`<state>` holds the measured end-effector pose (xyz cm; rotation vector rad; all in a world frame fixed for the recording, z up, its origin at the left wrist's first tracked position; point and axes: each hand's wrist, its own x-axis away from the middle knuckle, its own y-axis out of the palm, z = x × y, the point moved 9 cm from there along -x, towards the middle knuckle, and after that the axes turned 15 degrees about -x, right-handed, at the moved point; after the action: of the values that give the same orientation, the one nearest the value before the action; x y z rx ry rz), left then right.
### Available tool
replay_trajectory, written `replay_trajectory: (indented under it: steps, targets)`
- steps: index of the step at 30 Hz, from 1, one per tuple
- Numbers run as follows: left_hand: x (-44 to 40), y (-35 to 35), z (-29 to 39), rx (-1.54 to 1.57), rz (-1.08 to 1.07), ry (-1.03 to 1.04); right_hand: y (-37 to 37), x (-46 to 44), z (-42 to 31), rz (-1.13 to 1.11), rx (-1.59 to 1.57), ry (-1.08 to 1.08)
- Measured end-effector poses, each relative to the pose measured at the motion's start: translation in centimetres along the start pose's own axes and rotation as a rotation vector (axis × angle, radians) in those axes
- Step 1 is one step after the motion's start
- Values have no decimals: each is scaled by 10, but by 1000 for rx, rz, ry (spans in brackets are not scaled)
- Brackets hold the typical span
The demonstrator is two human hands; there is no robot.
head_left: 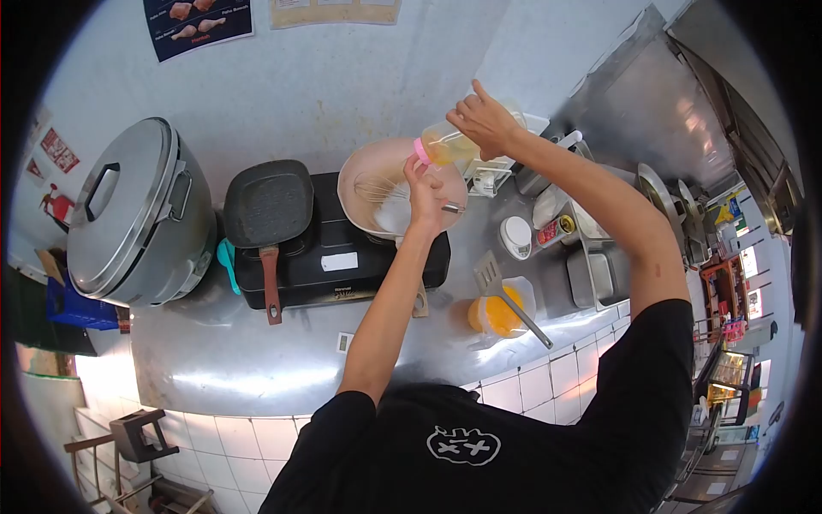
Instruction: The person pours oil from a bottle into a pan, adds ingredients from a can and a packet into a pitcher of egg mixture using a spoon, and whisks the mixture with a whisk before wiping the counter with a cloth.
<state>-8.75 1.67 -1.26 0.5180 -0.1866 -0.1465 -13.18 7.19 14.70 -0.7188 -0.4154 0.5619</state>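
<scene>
My right hand (486, 122) is closed around a clear squeeze bottle (452, 147) of yellowish liquid. The bottle tilts so that its pink cap (422, 152) points down and left, above a pale pan (353, 176). My left hand (425, 197) is over the pan, its fingertips closed at the pink cap. In the pan, a wire whisk (377, 190) lies beside white contents (393, 214). The whisk's handle passes behind my left hand and its end shows to the right; whether that hand also touches it is hidden. The pan stands on a black stove (300, 283).
Left of it, a square grill pan (270, 204) occupies the other burner, near a large lidded metal pot (141, 214) and turquoise utensil (228, 264). On the right are an orange-filled container (497, 315) with a spatula (514, 301) across it, a white round timer (516, 235) and metal trays (591, 274).
</scene>
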Motion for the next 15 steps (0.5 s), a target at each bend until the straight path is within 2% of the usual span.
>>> replay_trajectory:
  steps: [3,11,15]
  targets:
    - [13,20,-8,337,55,-95,-12,-5,-6,-5,152,-88]
    - [25,10,17,590,57,-14,-69,-40,-25,24,282,-219]
    - [32,8,20,686,33,-27,-81,-46,-33,-90,227,-262]
